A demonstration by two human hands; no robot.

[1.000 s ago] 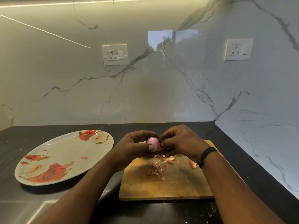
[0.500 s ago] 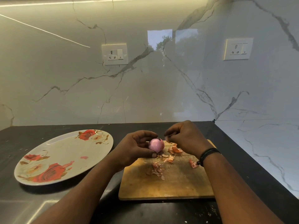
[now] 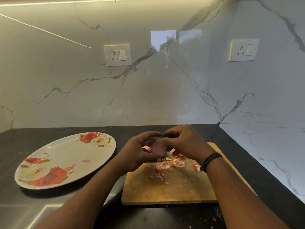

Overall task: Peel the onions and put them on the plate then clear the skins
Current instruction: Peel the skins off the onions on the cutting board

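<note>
A small pink onion (image 3: pixel 158 148) is held above the far end of the wooden cutting board (image 3: pixel 178 190). My left hand (image 3: pixel 140 152) grips it from the left, fingers curled over its top and thumb under it. From the right, my right hand (image 3: pixel 184 143) has its fingertips curled onto the onion's upper side. The onion looks blurred. Loose pink skins (image 3: pixel 166 167) lie scattered on the board below the hands. A white plate with red roses (image 3: pixel 66 158) sits to the left and holds only a small pink scrap (image 3: pixel 86 160).
Everything rests on a black counter (image 3: pixel 165 217) that meets a marble wall behind and on the right. Two wall sockets (image 3: pixel 117 55) are set into the back wall. Tiny skin flecks dot the counter near its front edge.
My right hand, apart from the onion half a second ago, has come back onto it. The onion has turned in my left hand. More skin pieces lie on the board than a second ago.
</note>
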